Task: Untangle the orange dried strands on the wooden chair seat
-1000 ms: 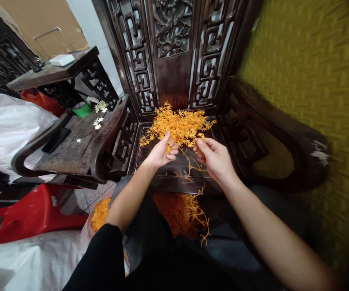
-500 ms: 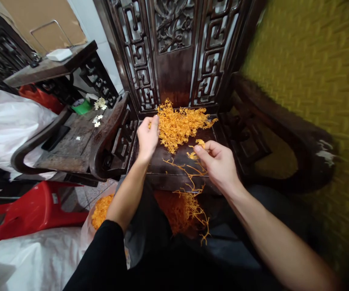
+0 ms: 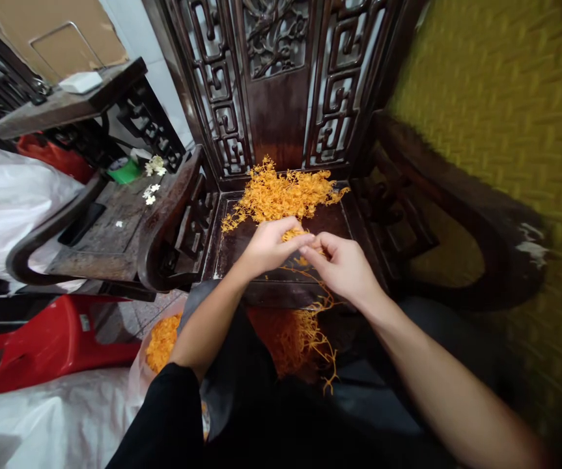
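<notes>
A heap of small orange flowers point(image 3: 285, 194) lies at the back of the dark wooden seat point(image 3: 232, 251). In front of it my left hand point(image 3: 273, 244) and my right hand point(image 3: 342, 264) meet, fingertips touching. My left hand is closed around orange flowers, some showing between thumb and fingers. Orange sprigs are pinched in my right hand, partly hidden by the fingers. Thin bare orange stems point(image 3: 329, 301) hang over the seat's front edge below my right hand, above a pile of stems point(image 3: 300, 339) lower down.
A bag of orange petals point(image 3: 162, 342) stands at lower left beside a red plastic stool point(image 3: 60, 335). On the left chair point(image 3: 95, 259) are a green tape roll point(image 3: 124, 170) and white flowers point(image 3: 155, 166). The carved chair back point(image 3: 281, 111) rises behind the heap; curved armrests flank the seat.
My left hand has moved right and toward me from the heap's left side to meet my right hand, now with orange flowers in it. A sprig at the heap's left is uncovered.
</notes>
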The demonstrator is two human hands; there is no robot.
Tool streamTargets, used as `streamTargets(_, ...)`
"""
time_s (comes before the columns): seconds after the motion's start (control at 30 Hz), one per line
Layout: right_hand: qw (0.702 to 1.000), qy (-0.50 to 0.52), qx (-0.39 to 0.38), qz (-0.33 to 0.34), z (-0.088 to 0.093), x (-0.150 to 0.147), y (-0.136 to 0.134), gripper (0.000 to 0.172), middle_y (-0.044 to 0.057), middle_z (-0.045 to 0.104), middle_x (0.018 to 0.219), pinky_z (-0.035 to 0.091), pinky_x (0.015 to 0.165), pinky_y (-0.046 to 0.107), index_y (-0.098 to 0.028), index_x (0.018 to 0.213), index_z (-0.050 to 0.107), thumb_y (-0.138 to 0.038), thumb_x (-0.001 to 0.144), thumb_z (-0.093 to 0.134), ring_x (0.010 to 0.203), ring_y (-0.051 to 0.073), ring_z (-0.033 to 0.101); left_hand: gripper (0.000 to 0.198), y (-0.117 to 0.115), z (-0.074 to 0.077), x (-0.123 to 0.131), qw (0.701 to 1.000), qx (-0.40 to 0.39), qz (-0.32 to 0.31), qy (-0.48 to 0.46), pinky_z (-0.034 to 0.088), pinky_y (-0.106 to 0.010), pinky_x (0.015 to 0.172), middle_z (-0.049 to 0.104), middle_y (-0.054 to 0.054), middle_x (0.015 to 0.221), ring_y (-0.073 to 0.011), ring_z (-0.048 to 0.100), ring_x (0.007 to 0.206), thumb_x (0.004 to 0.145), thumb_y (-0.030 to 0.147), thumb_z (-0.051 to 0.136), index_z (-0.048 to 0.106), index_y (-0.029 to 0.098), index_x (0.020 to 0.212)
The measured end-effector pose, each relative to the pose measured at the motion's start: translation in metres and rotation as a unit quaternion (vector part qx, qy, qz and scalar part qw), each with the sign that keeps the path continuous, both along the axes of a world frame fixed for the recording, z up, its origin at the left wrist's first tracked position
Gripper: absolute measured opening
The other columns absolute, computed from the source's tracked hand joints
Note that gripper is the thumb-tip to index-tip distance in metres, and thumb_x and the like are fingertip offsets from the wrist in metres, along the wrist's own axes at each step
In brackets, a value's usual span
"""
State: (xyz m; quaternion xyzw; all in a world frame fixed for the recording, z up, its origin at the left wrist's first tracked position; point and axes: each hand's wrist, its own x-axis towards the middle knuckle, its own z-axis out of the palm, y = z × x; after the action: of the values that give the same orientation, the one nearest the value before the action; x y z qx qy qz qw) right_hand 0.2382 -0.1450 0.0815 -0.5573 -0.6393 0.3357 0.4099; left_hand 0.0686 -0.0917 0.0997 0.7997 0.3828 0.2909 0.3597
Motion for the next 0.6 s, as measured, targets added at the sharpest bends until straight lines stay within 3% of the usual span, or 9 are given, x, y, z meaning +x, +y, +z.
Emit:
streamTargets(0.07,1.0,0.011,-0.01,-0.003,0.003,0.0,-0.001,0.031,-0.001,0.056,0.061,0.032,0.053,0.027,-0.018,0.072,0.062,-0.043,0.089,0.065,0.055,0.012,0.044,0.03,0.008,-0.005,0.002,0.992,0.068,0.097,-0.041,0.046,-0.027,0.069,0.068,0.0,0.073,-0.0125,0.058,0.069,0.093,0.043,0.064,0.065,0.017,0.077)
streamTargets(0.13,0.999,0.033,-0.032,0.013,0.003,0.001,-0.002,0.033,0.0,0.056,0.061,0.031,0.053,0.027,-0.018,0.07,0.061,-0.044,0.087,0.068,0.055,0.011,0.043,0.031,0.025,-0.006,-0.006,0.966,0.114,0.211,-0.099,0.045,-0.027,0.068,0.067,-0.001,0.074,-0.012,0.057,0.069,0.096,0.043,0.061,0.063,0.018,0.078)
streamTargets(0.2,0.994,0.085,-0.059,0.027,0.001,0.003,-0.002,0.036,0.0,0.054,0.059,0.029,0.051,0.026,-0.018,0.067,0.06,-0.047,0.084,0.072,0.054,0.01,0.041,0.033,0.042,-0.004,-0.021,0.938,0.091,0.296,-0.155,0.041,-0.025,0.06,0.064,-0.001,0.073,-0.0103,0.052,0.063,0.098,0.044,0.056,0.061,0.018,0.079)
streamTargets(0.23,0.988,0.133,-0.071,0.021,-0.001,0.004,-0.001,0.037,-0.001,0.051,0.058,0.027,0.049,0.026,-0.018,0.067,0.06,-0.049,0.083,0.074,0.052,0.01,0.039,0.034,0.048,-0.003,-0.029,0.935,0.055,0.3,-0.179,0.038,-0.024,0.055,0.063,0.0,0.072,-0.009,0.048,0.057,0.098,0.046,0.056,0.061,0.018,0.08)
streamTargets(0.3,0.962,0.259,-0.085,-0.014,-0.005,0.007,0.004,0.038,-0.004,0.045,0.055,0.022,0.047,0.025,-0.019,0.07,0.061,-0.051,0.079,0.079,0.049,0.008,0.032,0.034,0.046,-0.002,-0.037,0.951,-0.038,0.233,-0.202,0.03,-0.023,0.047,0.062,0.001,0.072,-0.0064,0.039,0.048,0.097,0.049,0.057,0.062,0.018,0.083)
streamTargets(0.4,0.91,0.402,-0.077,-0.063,-0.009,0.011,0.013,0.037,-0.007,0.04,0.056,0.022,0.045,0.023,-0.02,0.075,0.062,-0.049,0.073,0.085,0.047,0.007,0.029,0.034,0.017,-0.006,-0.023,0.978,-0.15,0.025,-0.146,0.033,-0.023,0.047,0.067,0.0,0.078,-0.006,0.043,0.049,0.093,0.05,0.062,0.067,0.017,0.089)
streamTargets(0.47,0.909,0.404,-0.06,-0.085,-0.012,0.009,0.015,0.036,-0.006,0.044,0.058,0.026,0.046,0.023,-0.02,0.077,0.065,-0.048,0.072,0.086,0.049,0.007,0.033,0.03,-0.004,-0.012,-0.004,0.985,-0.121,-0.055,-0.114,0.045,-0.024,0.06,0.071,-0.003,0.086,-0.009,0.056,0.063,0.093,0.047,0.064,0.07,0.017,0.09)
streamTargets(0.5,0.918,0.381,-0.046,-0.094,-0.014,0.006,0.014,0.034,-0.004,0.049,0.061,0.03,0.047,0.024,-0.02,0.078,0.066,-0.049,0.073,0.085,0.05,0.008,0.037,0.028,-0.012,-0.014,0.006,0.989,-0.08,-0.063,-0.106,0.049,-0.026,0.069,0.072,-0.004,0.089,-0.011,0.06,0.072,0.093,0.044,0.064,0.07,0.017,0.09)
streamTargets(0.6,0.943,0.317,-0.008,-0.101,-0.019,-0.007,0.011,0.033,0.0,0.06,0.07,0.039,0.051,0.025,-0.019,0.076,0.068,-0.049,0.075,0.082,0.059,0.011,0.049,0.026,-0.024,-0.017,0.025,0.996,0.048,-0.012,-0.074,0.05,-0.031,0.082,0.07,-0.004,0.087,-0.0147,0.062,0.082,0.096,0.038,0.061,0.07,0.016,0.087)
